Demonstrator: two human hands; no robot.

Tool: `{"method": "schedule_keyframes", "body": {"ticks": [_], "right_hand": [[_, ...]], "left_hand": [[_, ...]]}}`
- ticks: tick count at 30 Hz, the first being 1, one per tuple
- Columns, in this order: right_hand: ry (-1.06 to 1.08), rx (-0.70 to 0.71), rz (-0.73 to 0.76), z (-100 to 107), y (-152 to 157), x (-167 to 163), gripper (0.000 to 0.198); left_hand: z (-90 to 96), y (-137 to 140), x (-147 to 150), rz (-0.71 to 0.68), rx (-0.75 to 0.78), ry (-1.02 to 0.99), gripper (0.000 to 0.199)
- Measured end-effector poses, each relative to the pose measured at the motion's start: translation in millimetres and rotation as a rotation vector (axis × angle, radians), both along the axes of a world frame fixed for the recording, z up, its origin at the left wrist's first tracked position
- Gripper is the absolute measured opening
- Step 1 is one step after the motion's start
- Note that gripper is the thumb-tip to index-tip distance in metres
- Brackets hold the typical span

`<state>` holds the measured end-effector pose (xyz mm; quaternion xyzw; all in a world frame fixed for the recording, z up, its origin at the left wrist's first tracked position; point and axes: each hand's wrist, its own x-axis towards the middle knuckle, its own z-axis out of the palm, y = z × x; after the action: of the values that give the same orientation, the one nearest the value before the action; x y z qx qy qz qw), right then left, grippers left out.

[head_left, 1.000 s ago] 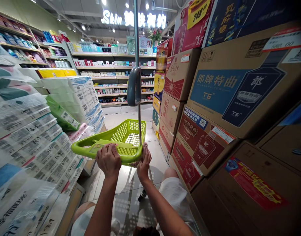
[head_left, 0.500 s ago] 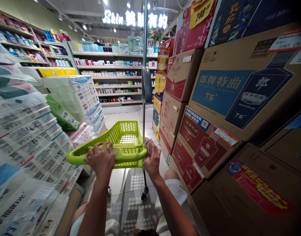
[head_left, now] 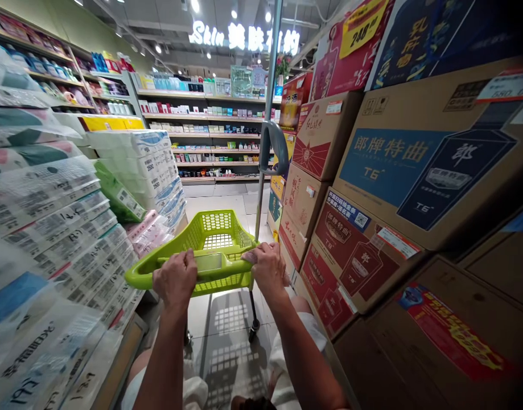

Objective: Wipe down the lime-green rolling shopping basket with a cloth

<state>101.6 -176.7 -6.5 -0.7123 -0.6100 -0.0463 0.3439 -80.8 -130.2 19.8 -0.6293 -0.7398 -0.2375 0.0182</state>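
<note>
Both hands are on the near rim of a lime green shopping basket (head_left: 210, 250) that sits on a wheeled frame in a narrow supermarket aisle: left hand (head_left: 174, 279) curled closed over the rim's left end, right hand (head_left: 267, 266) wrapped shut on the right corner, right by the upright metal pole (head_left: 267, 114) with its grey handle (head_left: 273, 147). The basket has nothing in it as far as I can see, so any shopping looks barely started. Compared with a second ago it sits level now instead of tipped, and the right hand has gone from under the rim to on top. Toilet paper packs (head_left: 52, 210) are stacked on the left, liquor cartons (head_left: 415, 165) on the right, tiled floor (head_left: 227, 319) below.
</note>
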Motion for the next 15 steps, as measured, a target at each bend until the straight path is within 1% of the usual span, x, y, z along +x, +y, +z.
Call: {"method": "schedule_keyframes", "body": {"ticks": [1, 3, 5, 7, 9, 12, 14, 15], "right_hand": [[-0.013, -0.013, -0.015, 0.8, 3.5, -1.0, 0.031], [-0.051, -0.007, 0.003, 0.2, 6.9, -14.6, 0.031], [-0.093, 0.056, 0.059, -3.8, 6.4, -34.0, 0.036], [-0.112, 0.152, 0.106, -10.6, 5.5, -42.9, 0.042], [-0.093, 0.206, 0.097, -18.2, 7.2, -32.2, 0.041], [-0.04, 0.197, -0.014, -26.7, 14.3, 5.5, 0.035], [-0.004, 0.192, -0.097, -29.7, 17.8, 21.7, 0.037], [0.002, 0.197, -0.125, -31.1, 18.2, 22.8, 0.039]], "left_hand": [[2.4, 0.6, 0.3, 0.012, -0.029, -0.006, 0.058], [6.0, 0.5, 4.8, 0.05, -0.045, 0.003, 0.062], [7.6, -1.8, 11.0, 0.063, -0.036, 0.028, 0.063], [7.6, -5.1, 13.3, 0.044, -0.049, 0.042, 0.064], [6.2, -7.7, 9.8, -0.01, -0.07, 0.057, 0.063], [1.7, -8.7, 1.4, -0.095, -0.045, 0.12, 0.063], [-2.3, -8.0, 0.9, -0.099, 0.001, 0.161, 0.065], [-4.1, -7.7, 2.7, -0.086, 0.019, 0.173, 0.066]]}}
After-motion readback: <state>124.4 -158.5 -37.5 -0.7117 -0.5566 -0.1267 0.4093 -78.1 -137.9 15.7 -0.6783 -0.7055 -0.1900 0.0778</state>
